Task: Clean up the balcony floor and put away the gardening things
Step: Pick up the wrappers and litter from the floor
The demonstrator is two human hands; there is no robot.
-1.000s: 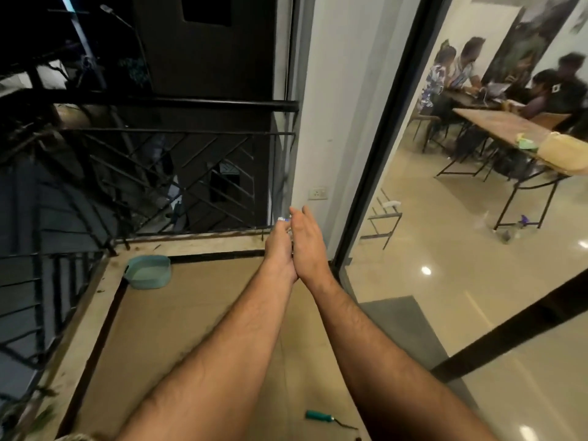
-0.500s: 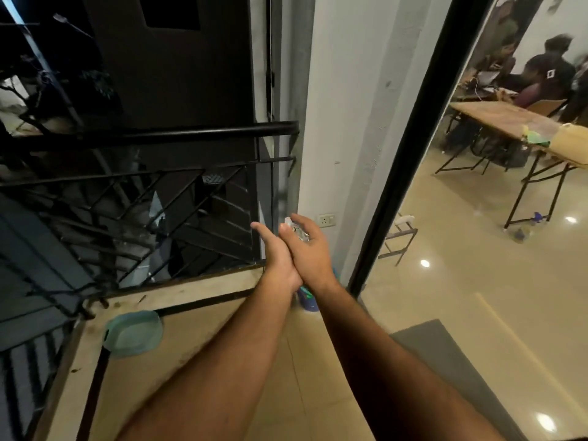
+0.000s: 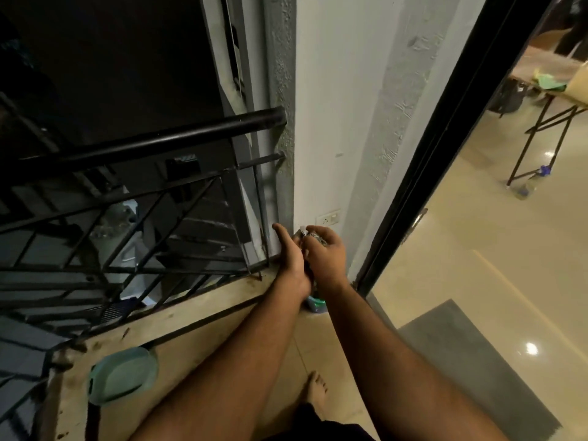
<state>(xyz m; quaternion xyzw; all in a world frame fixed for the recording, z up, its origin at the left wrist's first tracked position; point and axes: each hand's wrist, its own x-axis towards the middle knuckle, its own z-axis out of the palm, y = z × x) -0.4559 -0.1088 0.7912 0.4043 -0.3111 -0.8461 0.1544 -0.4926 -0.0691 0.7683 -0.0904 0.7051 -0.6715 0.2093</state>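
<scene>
Both my hands are stretched out together over the far right corner of the balcony floor (image 3: 222, 351). My left hand (image 3: 291, 259) and my right hand (image 3: 324, 256) are cupped around a small crumpled silvery wrapper (image 3: 307, 233), which shows only between the fingers. Directly below the hands a blue-green container (image 3: 315, 304) stands on the floor against the wall, mostly hidden by my forearms. A teal shallow basin (image 3: 122, 375) sits on the floor near the left railing corner.
A black metal railing (image 3: 152, 141) closes the balcony ahead and to the left. A white wall with a socket (image 3: 329, 217) is straight ahead. The black door frame (image 3: 423, 173) opens right onto a glossy room with a grey mat (image 3: 471, 358). My bare foot (image 3: 315, 393) is below.
I have stepped closer to the corner and the view has tilted down. My hands went from pressed flat together to cupped around the wrapper. The green-handled tool has left the view.
</scene>
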